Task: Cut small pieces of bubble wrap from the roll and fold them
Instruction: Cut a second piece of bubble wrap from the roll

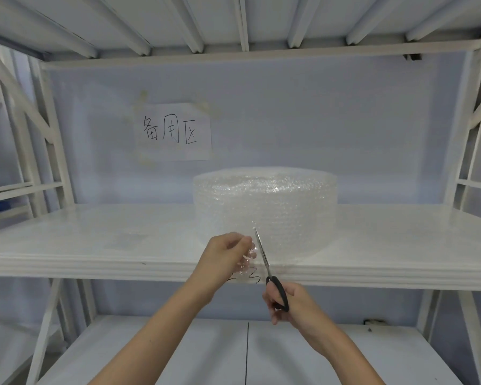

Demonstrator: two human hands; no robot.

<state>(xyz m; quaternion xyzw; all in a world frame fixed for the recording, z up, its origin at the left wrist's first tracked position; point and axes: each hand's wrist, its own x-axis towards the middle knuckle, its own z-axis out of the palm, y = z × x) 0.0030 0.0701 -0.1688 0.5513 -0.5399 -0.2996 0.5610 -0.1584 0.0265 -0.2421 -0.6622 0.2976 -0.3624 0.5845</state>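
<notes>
A wide roll of clear bubble wrap [265,207] stands on end on the white shelf [95,234], near its front edge. My left hand [224,259] pinches the loose end of the wrap [247,259] in front of the roll. My right hand [292,304] holds black-handled scissors [264,259] by the handles. Their blades point up along the wrap, just right of my left fingers, and look nearly closed.
A paper sign with handwritten characters [174,132] is taped to the back wall. A flat clear sheet [128,240] lies on the shelf left of the roll. White rack uprights [53,151] stand at both sides, with a lower shelf [206,354] beneath my arms.
</notes>
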